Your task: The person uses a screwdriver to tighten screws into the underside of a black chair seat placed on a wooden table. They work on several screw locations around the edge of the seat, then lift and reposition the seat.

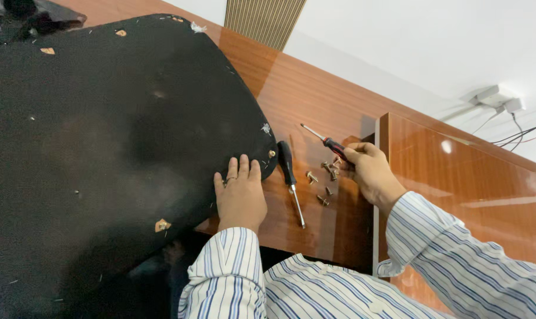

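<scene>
A large black fabric-covered panel (103, 136) lies on a glossy reddish-brown wooden desk (315, 100). My left hand (240, 192) rests flat on the panel's near corner, fingers spread, a ring on one finger. My right hand (368, 171) grips the red-and-black handle of a screwdriver (326, 139), its metal shaft pointing up and left. A second screwdriver (290, 180) with a black handle lies on the desk between my hands. Several brass-coloured screws (322, 183) are scattered just left of my right hand.
A raised wooden side panel (457, 171) stands at the right of the desk. White wall behind, with a slatted strip (265, 20) and cables (516, 133) at the far right. Small tan patches (162, 225) dot the black fabric. A screw head (272, 153) sits at its corner.
</scene>
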